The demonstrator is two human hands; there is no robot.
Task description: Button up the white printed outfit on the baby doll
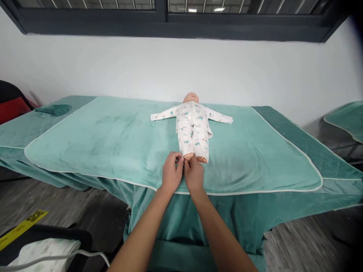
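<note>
A baby doll [192, 124] lies on its back on a teal blanket [113, 143], arms spread, dressed in a white patterned top and trousers. My left hand [171, 172] and my right hand [194, 174] are side by side at the doll's feet. Both have their fingers curled and pinched at the trouser cuff of the doll's left-side leg [187, 155]. The doll's bare feet poke out of the cuffs just above my fingertips.
The blanket covers a table draped in darker teal cloth [312, 147] against a white wall. A folded teal cloth [53, 109] lies at the far left. A red and black object [11, 105] stands at the left edge. Another teal-covered surface [348, 117] is at right.
</note>
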